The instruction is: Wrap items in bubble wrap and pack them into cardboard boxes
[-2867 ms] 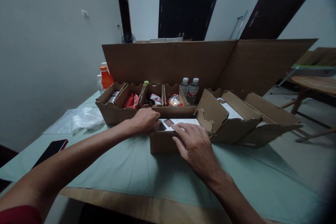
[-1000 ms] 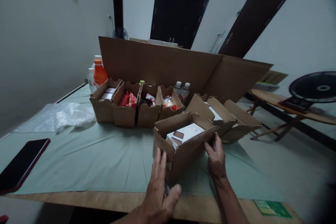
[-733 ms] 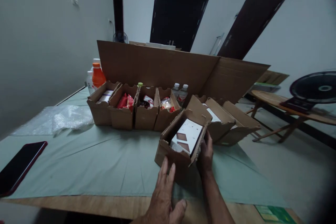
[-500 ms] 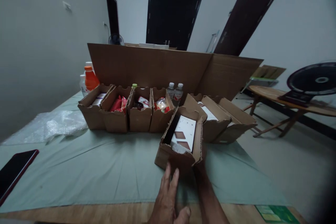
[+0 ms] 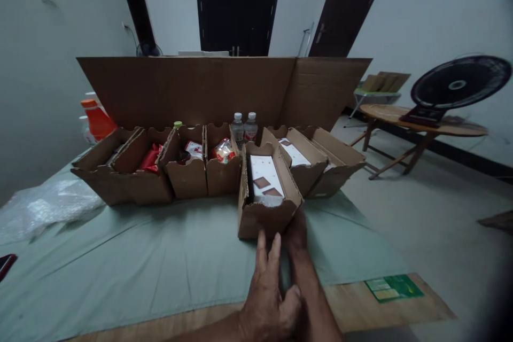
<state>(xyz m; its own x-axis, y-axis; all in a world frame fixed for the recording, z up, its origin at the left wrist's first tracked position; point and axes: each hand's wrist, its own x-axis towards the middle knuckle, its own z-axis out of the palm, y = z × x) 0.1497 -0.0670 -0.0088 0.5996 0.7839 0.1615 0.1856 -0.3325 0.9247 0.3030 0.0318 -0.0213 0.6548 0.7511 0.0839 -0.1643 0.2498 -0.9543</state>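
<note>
We take the near box [image 5: 266,200] as our landmark: it stands on the green cloth [image 5: 160,262] of the counter [image 5: 360,304], its short end facing us, with a white card [image 5: 264,176] lying inside. Our left hand [image 5: 266,291] lies flat and open on the cloth just before the box, fingers stretched toward its near wall, their tips close to it. Our right hand [image 5: 295,227] sits at the box's near right corner; it seems to press the wall, but we cannot tell whether it grips.

Left of the box, four more open boxes [image 5: 160,171] stand side by side in a row, touching. Right of it, two boxes [image 5: 316,157] lean together. Behind it stand two water bottles [image 5: 243,127], and behind those a tall cardboard sheet [image 5: 192,91] walls off the far side. An orange bottle [image 5: 96,120] stands at the row's far left end.

Before the box the cloth lies bare to the wooden edge. Left of that bare stretch lies crumpled plastic wrap [image 5: 40,208].
</note>
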